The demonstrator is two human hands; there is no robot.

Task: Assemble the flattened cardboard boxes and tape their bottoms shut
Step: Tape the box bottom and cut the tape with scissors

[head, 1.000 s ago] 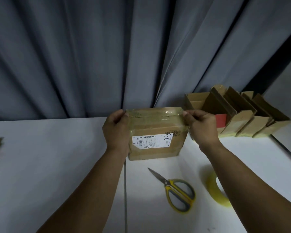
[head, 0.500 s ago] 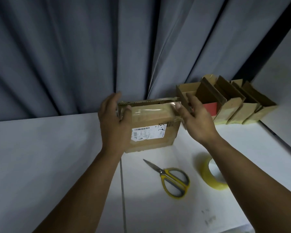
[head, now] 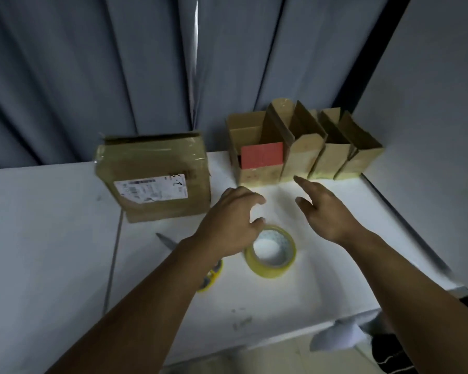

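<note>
A taped cardboard box (head: 157,176) with a white shipping label stands on the white table (head: 38,238) against the curtain, with no hand on it. My left hand (head: 230,222) hovers above the table with loosely curled fingers, just left of a yellow tape roll (head: 271,252), holding nothing. My right hand (head: 324,211) reaches forward with fingers extended, empty, a little short of a row of assembled open boxes (head: 303,149). Yellow-handled scissors (head: 208,276) lie mostly hidden under my left forearm.
The row of open boxes stands at the back right against the curtain; the leftmost bears a red panel (head: 262,155). A grey wall (head: 430,130) closes the right side. The table's near edge runs at lower right, with floor and cloth below.
Both hands have let go of the taped box, which now stands against the curtain. The hands have moved right and nearer, toward the tape roll and the row of boxes.
</note>
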